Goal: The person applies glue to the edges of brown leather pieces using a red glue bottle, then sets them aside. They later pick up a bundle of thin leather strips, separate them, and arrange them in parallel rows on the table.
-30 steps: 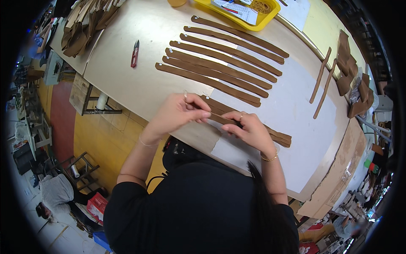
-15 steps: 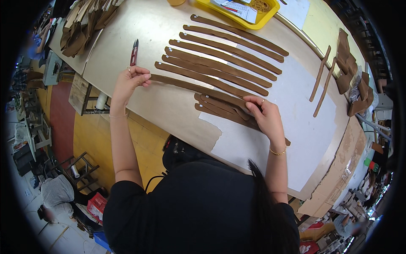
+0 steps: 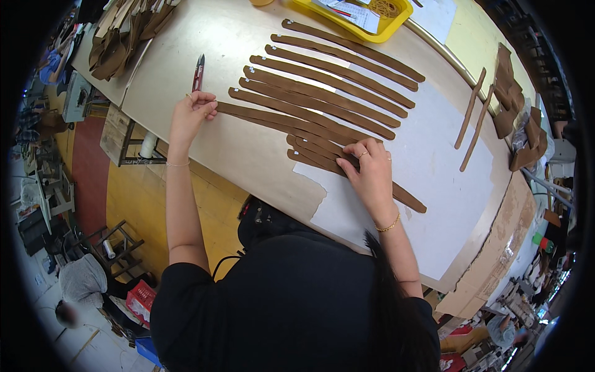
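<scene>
Between finger and thumb, my left hand (image 3: 196,115) pinches the end of a long brown leather-like strip (image 3: 254,114). This strip runs rightward, close along the lowest strip of a row (image 3: 322,87) laid side by side, each with a small pale tag at its left end. My right hand (image 3: 370,177) has thumb and fingers closed on brown strip material beside a small overlapping pile (image 3: 304,150); the fingers hide exactly which piece is gripped. From under this hand the end of a strip (image 3: 410,201) reaches out to the right.
Red-handled thread snips (image 3: 198,75) lie beyond my left hand. A yellow tray (image 3: 390,31) with papers and rubber bands stands at the far edge. Two narrow strips (image 3: 477,118) and brown pieces (image 3: 508,87) lie right; more brown pieces (image 3: 118,46) are heaped far left.
My right hand has slid left along the strips, its fingers now over the pile. My left hand has moved slightly away from me, bringing the held strip nearer the row.
</scene>
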